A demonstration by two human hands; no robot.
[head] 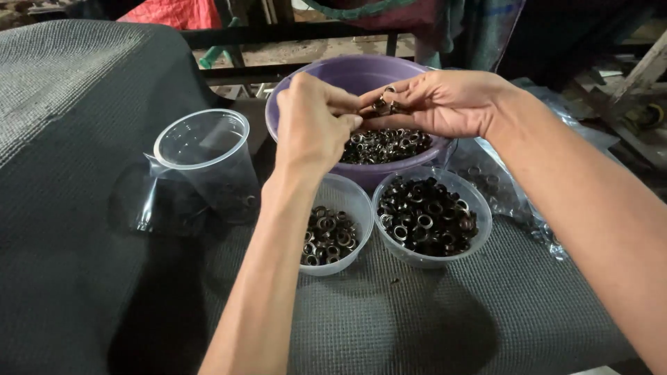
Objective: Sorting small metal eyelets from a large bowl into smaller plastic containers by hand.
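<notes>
Both hands raised over the purple bowl [292, 90], fingertips meeting at centre. Left hand [313, 128] seen from the back, fingers curled in and pinched toward the meeting point; what sits under its fingertips is hidden by the knuckles, so can't tell if it grips a piece of its own. Right hand [438, 103] palm-side up, thumb and forefinger closed on a small dark metal ring [383, 105], w/ a second bright ring edge just above it. Ring sits right at the fingertips of both hands, touching the right thumb and forefinger, just beside the left fingertips, above the bowl's contents.

Purple bowl approx. a third full of dark metal eyelets [385, 146]. In front of it, two clear plastic tubs side by side, touching or nearly so: left tub [358, 201] partly filled w/ ring-shaped pieces, partly covered by the left forearm; right tub [479, 208] fuller, dark rings w/ some bright rims. Clear plastic cup [201, 156] stands upright left of the bowl, near-empty. Crumpled clear plastic bag [514, 187] w/ more rings lies right of the tubs, under the right forearm. All on a grey mesh-textured mat [431, 319].
</notes>
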